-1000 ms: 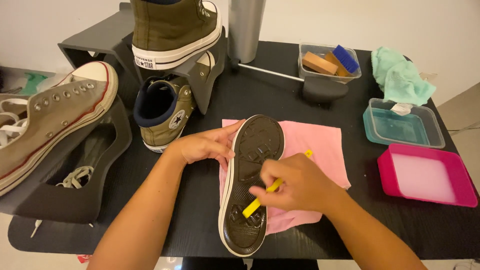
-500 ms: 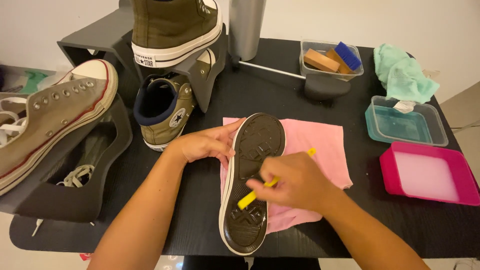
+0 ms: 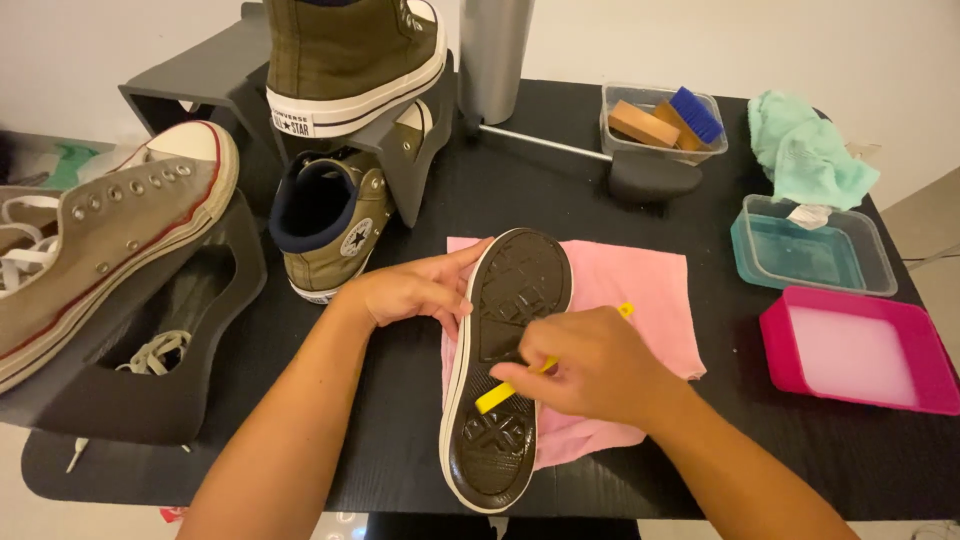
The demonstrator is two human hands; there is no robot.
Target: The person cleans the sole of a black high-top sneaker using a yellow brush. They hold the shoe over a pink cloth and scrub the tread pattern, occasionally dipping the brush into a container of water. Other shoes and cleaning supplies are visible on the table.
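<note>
Yellow brush [image 3: 505, 392] in closed right-hand grip [image 3: 590, 365], seemingly on upturned shoe sole [image 3: 510, 360]; left hand [image 3: 415, 290] steadying.

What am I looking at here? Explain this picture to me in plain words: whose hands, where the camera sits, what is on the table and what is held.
There is no machine here: a person works with two bare hands, filmed by a camera worn on their head, looking down.

On the black table lies a pink cloth. On it rests a sneaker turned over, dark rubber sole up. The left hand steadies its edge. The right hand holds a small yellow brush against the sole.

Around them: an olive high-top sneaker under a dark stand, another on top, and a beige low sneaker at the left. To the right sit a clear tub of teal water, a pink tray, a green rag and a box of brushes.
</note>
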